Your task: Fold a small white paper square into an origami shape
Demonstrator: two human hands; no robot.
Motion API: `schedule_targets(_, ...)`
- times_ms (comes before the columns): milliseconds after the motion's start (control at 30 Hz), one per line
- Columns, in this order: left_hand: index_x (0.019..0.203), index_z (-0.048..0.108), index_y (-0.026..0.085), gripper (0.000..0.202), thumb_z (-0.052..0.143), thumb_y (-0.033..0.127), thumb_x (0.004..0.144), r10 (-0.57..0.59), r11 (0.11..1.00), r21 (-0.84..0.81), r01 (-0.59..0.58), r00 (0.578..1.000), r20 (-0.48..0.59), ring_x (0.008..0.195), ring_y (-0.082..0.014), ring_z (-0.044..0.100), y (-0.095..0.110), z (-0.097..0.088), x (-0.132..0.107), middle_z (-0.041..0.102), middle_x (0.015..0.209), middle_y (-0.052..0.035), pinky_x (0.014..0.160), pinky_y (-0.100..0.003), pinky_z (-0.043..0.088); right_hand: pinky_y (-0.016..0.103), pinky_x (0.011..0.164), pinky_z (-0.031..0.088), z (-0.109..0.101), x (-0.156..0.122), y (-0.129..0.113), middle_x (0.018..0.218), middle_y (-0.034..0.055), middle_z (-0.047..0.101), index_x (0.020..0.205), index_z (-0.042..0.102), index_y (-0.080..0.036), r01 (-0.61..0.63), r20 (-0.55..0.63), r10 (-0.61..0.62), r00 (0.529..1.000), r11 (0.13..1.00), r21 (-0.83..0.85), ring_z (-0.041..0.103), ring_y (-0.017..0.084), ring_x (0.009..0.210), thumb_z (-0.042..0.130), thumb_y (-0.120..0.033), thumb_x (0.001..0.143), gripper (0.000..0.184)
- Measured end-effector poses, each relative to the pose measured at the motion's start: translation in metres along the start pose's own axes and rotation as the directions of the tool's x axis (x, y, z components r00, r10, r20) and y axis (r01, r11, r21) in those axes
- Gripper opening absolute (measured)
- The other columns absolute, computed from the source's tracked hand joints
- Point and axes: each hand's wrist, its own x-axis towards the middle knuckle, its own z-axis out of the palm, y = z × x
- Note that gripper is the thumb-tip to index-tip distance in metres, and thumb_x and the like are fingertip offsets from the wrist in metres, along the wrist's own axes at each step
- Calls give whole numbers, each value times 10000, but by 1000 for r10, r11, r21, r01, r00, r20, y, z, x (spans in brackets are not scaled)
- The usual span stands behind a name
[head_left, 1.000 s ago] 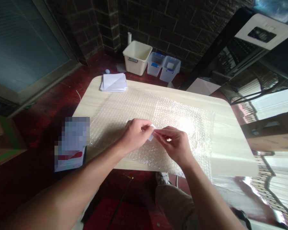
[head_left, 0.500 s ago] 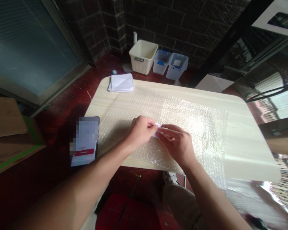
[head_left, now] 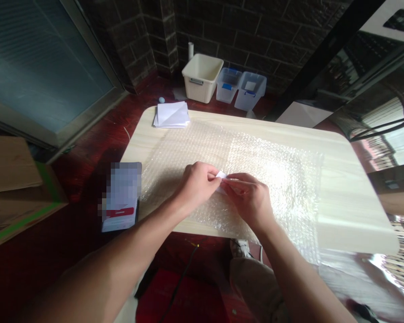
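A small piece of white paper [head_left: 221,174] is pinched between my two hands, above a sheet of bubble wrap [head_left: 202,139] spread on the table. My left hand [head_left: 199,181] grips its left side between thumb and fingers. From the right, my right hand [head_left: 248,195] closes on the same paper, its fingertips meeting those of the left. Fingers cover most of the paper, so its full shape is hidden. The bubble wrap reaches beyond the table's front edge on the right.
A stack of white paper [head_left: 171,114] lies at the table's [head_left: 350,197] far left corner. By the left edge is a phone [head_left: 123,193]. Behind the table stand a cream bin [head_left: 202,85] and two clear plastic boxes [head_left: 228,87]. A cardboard box [head_left: 11,166] sits at left.
My hands stay at the paper; the right fingers have shifted slightly over it, covering more of its lower part. The whole view has moved a little.
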Motion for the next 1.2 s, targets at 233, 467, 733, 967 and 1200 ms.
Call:
schedule_targets(233, 921, 838, 191, 164, 718, 232, 816, -61, 997, -38, 60, 998, -5, 758, -241, 768, -7, 1, 3, 823, 823, -76, 635, -309, 560, 326, 653, 602, 0, 1, -3, 1050, 84, 806, 991, 881, -250, -41, 10, 41, 999, 999, 8, 742, 195, 746, 739, -273, 956, 149)
schedule_targets(467, 916, 770, 181, 131, 692, 173, 811, -175, 968, -173, 181, 983, 46, 724, -231, 750, -4, 0, 6, 820, 840, -81, 643, -321, 548, 332, 645, 619, 0, -1, -5, 1107, 95, 793, 1070, 866, -228, -65, 13, 64, 998, 998, 17, 738, 190, 753, 777, -284, 932, 174)
schedule_targets(733, 1069, 717, 184, 240, 664, 175, 834, -175, 962, -203, 183, 983, 60, 660, -199, 718, -1, -1, 4, 819, 858, -69, 595, -302, 491, 364, 721, 665, -1, -1, -8, 1100, 82, 827, 1112, 854, -217, -20, 9, 20, 1000, 998, 67, 763, 205, 791, 730, -265, 970, 194)
schedule_targets(967, 1014, 714, 195, 184, 680, 154, 838, 22, 999, 31, -20, 998, -67, 710, -197, 738, 5, 0, -2, 815, 805, -22, 686, -314, 520, 383, 736, 675, -2, 0, -10, 1096, 93, 837, 1048, 866, -196, -37, 5, 37, 999, 997, 69, 773, 214, 783, 730, -224, 957, 166)
schedule_targets(1200, 1026, 706, 210, 187, 650, 120, 872, 191, 965, 193, -175, 979, -69, 726, -190, 738, 5, 1, -5, 808, 803, 7, 704, -311, 513, 302, 614, 622, -1, 0, -9, 996, 89, 799, 987, 873, -208, -28, -24, 31, 999, 995, 91, 719, 167, 692, 748, -234, 948, 133)
